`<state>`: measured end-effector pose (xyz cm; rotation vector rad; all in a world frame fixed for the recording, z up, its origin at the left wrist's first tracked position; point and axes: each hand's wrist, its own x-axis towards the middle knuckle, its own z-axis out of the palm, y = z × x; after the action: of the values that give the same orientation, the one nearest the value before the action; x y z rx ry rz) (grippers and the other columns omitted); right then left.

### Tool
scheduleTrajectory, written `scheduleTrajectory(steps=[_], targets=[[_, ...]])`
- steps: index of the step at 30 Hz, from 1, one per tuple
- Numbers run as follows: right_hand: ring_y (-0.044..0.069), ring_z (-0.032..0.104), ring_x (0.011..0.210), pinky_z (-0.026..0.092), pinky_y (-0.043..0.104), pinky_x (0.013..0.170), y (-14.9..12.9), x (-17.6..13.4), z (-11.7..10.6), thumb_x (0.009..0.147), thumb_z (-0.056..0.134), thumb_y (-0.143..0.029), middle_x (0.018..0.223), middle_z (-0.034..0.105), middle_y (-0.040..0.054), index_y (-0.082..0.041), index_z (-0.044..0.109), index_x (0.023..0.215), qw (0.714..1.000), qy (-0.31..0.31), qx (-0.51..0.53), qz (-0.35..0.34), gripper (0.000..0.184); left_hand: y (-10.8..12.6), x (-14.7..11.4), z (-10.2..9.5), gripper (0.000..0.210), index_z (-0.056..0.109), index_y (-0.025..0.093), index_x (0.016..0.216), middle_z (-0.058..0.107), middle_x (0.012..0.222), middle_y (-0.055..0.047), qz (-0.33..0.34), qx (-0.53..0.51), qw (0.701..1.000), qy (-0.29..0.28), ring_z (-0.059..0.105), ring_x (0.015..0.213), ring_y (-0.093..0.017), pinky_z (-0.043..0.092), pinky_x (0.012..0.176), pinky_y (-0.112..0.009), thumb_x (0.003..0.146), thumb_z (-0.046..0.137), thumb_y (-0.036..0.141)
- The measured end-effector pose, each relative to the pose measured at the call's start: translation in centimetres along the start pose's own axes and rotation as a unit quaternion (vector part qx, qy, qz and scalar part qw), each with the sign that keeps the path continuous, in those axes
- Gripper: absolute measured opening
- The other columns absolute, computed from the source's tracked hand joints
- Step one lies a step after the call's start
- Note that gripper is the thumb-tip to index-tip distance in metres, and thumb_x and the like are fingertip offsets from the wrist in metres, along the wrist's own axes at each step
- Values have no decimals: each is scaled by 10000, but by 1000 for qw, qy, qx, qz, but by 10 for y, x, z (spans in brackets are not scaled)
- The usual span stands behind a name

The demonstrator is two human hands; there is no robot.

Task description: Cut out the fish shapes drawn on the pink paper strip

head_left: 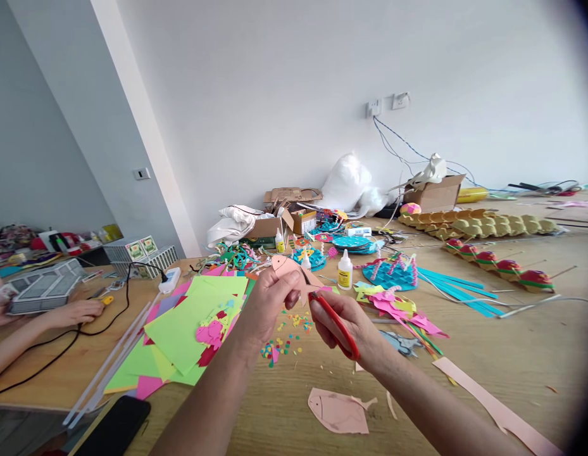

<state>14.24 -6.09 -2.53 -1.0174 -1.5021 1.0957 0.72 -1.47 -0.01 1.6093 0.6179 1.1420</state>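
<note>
While the wooden table [512, 354] is buried in craft stuff, the left hand [269, 301] pinches a pink paper fish [291, 269] dead centre and the right hand [344, 323] grips red scissors [336, 323] at its tail, so looks like mid-cutout. Next snip needs careful turning. Coloured paper stack [180, 335] at 9 o'clock, glue bottle [344, 270] at 1, second fish [338, 411] at 6, nothing blocking.

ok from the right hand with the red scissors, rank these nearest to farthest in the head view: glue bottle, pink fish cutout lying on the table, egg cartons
Measured from the right hand:
1. Pink fish cutout, flat on the table just below the hand, toward the person.
2. Glue bottle, upright beyond the hand; close to the cutout's distance, so this pair is nearly a tie.
3. Egg cartons, far back on the right.
</note>
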Motion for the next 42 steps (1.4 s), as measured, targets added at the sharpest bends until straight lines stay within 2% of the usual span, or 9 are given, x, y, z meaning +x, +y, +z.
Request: scheduleTrajectory(steps=[15, 21, 23, 29, 42], targets=[[46, 275, 288, 186, 185, 321, 0, 1, 3, 693, 509, -646, 329, 385, -89, -216, 421, 581, 1000, 20, 7, 20, 453, -2, 2, -2, 331, 415, 173, 507, 393, 482, 42, 10, -19, 1000, -19, 362, 492, -77, 295, 503, -231, 814, 492, 268], [44, 284, 291, 187, 178, 317, 1, 2, 3, 687, 494, -678, 337, 392, -87, -211, 426, 582, 999, 18, -3, 29, 483, -4, 2, 0, 249, 454, 177, 579, 407, 502, 53, 10, -34, 999, 39, 372, 482, -72, 305, 483, -215, 782, 527, 303], [42, 274, 293, 191, 177, 317, 1, 1, 3, 688, 489, -681, 341, 395, -88, -209, 431, 591, 1000, 13, -7, 27, 485, -3, 2, 1, 250, 445, 177, 572, 399, 493, 55, 18, -23, 999, 43, 373, 476, -71, 311, 483, -214, 782, 520, 290], [54, 340, 328, 242, 184, 356, 5, 2, 2, 705, 504, -636, 381, 420, -78, -196, 460, 618, 1000, 13, -7, 13, 451, -1, 2, 0, 282, 430, 174, 544, 383, 474, 56, 12, -9, 1000, 12, 357, 460, -66, 298, 472, -213, 791, 512, 280], [52, 336, 313, 226, 179, 344, 3, 1, 6, 697, 516, -550, 361, 398, -84, -205, 447, 585, 999, 35, 3, 28, 369, -2, 2, -4, 287, 429, 169, 547, 387, 489, 55, 6, -32, 999, -21, 338, 458, -62, 287, 461, -208, 805, 514, 262]])
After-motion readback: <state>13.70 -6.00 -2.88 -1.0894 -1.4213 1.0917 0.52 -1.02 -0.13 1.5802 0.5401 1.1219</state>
